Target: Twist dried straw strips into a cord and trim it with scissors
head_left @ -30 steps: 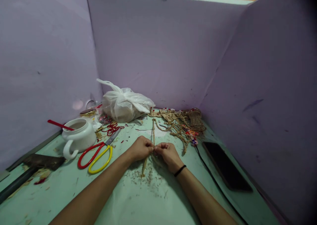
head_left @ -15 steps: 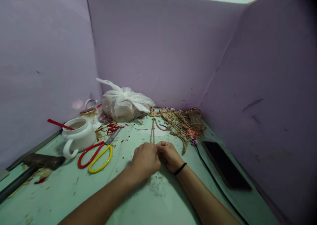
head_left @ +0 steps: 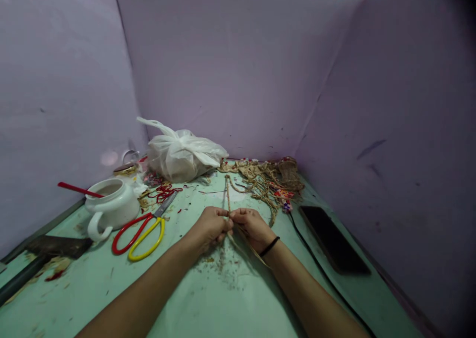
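Note:
Both hands meet over the middle of the pale green table [head_left: 208, 303], pinching one thin tan cord of twisted fibre [head_left: 228, 194]. From the fingertips the cord runs straight away to a bend at the far side. My left hand [head_left: 211, 227] is closed on it, thumb against fingers. Touching it from the other side, my right hand [head_left: 253, 227], with a black band [head_left: 269, 247] at the wrist, is also closed on the cord. Loose flat fibre strands [head_left: 256, 253] trail from the fingers towards me. Some strand ends inside the fingers are hidden.
Scissors [head_left: 146, 234] with red and yellow handles lie left, beside a white pot [head_left: 119, 209] and a hammer-like tool [head_left: 55, 246]. Behind are a white plastic bag [head_left: 182, 154] and tangled braided cords [head_left: 260, 179]. A phone [head_left: 332, 239] and black cable [head_left: 316, 261] lie right.
My left hand has rolled over so its thumb and fingertips show, and loose strands now appear below the hands. The whole view has shifted slightly.

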`<state>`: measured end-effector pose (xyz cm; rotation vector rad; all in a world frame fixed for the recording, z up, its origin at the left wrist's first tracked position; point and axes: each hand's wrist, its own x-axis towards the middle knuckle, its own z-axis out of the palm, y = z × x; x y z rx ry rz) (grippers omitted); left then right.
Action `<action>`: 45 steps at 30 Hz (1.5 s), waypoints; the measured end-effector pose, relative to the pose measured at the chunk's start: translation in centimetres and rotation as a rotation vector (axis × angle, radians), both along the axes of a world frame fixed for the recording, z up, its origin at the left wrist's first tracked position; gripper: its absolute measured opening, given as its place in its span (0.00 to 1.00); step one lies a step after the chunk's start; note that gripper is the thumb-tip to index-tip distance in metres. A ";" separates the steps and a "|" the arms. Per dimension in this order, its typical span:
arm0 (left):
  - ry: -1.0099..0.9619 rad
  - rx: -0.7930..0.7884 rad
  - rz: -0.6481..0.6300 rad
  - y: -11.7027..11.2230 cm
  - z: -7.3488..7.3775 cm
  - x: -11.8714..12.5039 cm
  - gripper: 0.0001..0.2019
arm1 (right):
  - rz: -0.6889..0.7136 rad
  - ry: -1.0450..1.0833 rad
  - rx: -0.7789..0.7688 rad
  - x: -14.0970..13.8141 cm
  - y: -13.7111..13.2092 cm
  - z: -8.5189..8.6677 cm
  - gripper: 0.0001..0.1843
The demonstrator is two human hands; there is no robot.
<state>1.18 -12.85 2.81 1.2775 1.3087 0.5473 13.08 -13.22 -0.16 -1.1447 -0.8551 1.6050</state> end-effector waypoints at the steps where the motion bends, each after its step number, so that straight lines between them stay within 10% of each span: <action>1: -0.013 -0.004 -0.018 0.1 -0.1 -0.2 0.15 | -0.011 -0.023 0.018 0.0 0.0 -0.1 0.02; 6: 0.135 -0.018 -0.295 1.6 1.4 -4.6 0.06 | -0.025 -0.092 0.029 0.0 0.3 -0.9 0.05; 10: 0.337 0.072 -0.112 3.0 2.9 -7.3 0.03 | -0.034 -0.131 0.039 0.0 0.3 -1.2 0.05; 14: 0.259 0.192 0.140 2.7 2.2 -4.7 0.13 | -0.020 -0.151 0.065 -0.1 0.3 -1.4 0.05; 19: 0.080 -0.012 -0.019 1.1 0.1 -0.5 0.07 | 0.022 -0.170 0.143 -0.1 0.3 -1.5 0.05; 27: 0.047 0.103 -0.066 1.7 -1.9 -0.9 0.04 | 0.042 -0.485 0.309 0.1 0.6 -2.2 0.05; 34: -0.031 0.251 0.018 1.7 -3.1 0.0 0.05 | -0.065 -1.176 0.379 1.2 -1.2 1.3 0.09; 45: -0.097 0.082 0.020 1.2 -2.6 0.1 0.05 | 0.044 -1.369 0.530 -1.0 -3.2 0.9 0.09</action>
